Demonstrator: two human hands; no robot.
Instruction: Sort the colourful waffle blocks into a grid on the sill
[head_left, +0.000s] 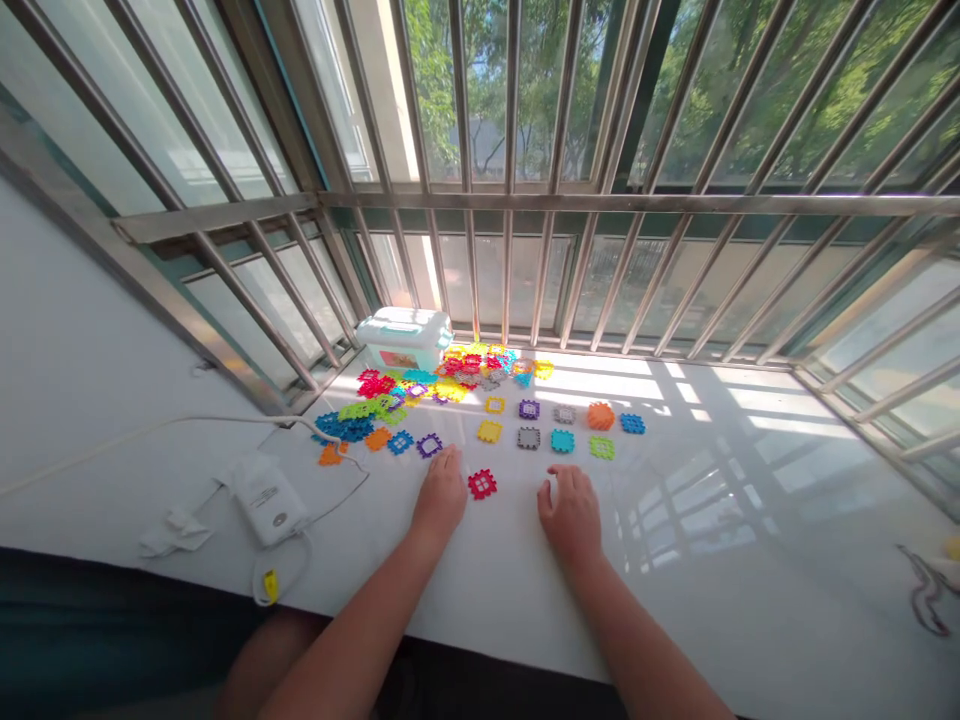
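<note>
A red square plastic building piece [482,484] with a window-like cross lies on the white surface between my hands. My left hand [442,488] rests just left of it, fingers stretched forward, with nothing visible in it. Its fingertips are close to a purple square frame piece [430,445]; whether they touch it I cannot tell. To the right, my right hand [574,508] lies with its thumb and curved forefinger apart, holding nothing. Beyond it are a teal piece [562,441], a grey piece [529,438], a yellow piece [490,431] and a lime piece [601,447].
A heap of mixed pieces [450,390] spreads before a white lidded box [409,335] at the back left. A white power bank [268,497] with cables and crumpled tissue [176,532] lie at left. Metal window bars [510,270] border the ledge.
</note>
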